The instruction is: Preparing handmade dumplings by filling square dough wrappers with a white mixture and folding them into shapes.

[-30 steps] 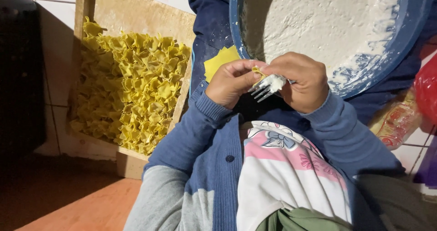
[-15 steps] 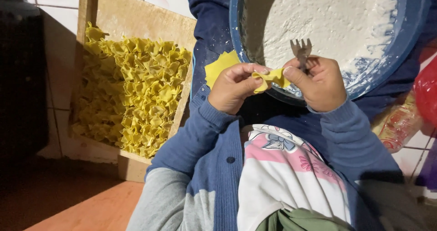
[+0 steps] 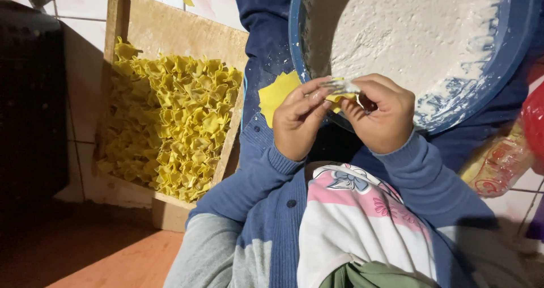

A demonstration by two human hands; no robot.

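Here the blue floured basin (image 3: 504, 67) fills the two o'clock corner; the wooden board (image 3: 170, 33) at nine o'clock collects finished yellow pasta pieces (image 3: 175, 123). At centre, both hands, left hand (image 3: 297, 123) and right hand (image 3: 385, 121), pinch together on one dough square (image 3: 338, 97), a fork (image 3: 334, 85) pressing it to shape.

Wooden board (image 3: 170, 30), red bag (image 3: 532, 123)

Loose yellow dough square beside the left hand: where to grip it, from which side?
Take the dough square by its free left corner, coming from the wooden board side. It lies flat on blue cloth; the left hand and blue bowl crowd its right edge.
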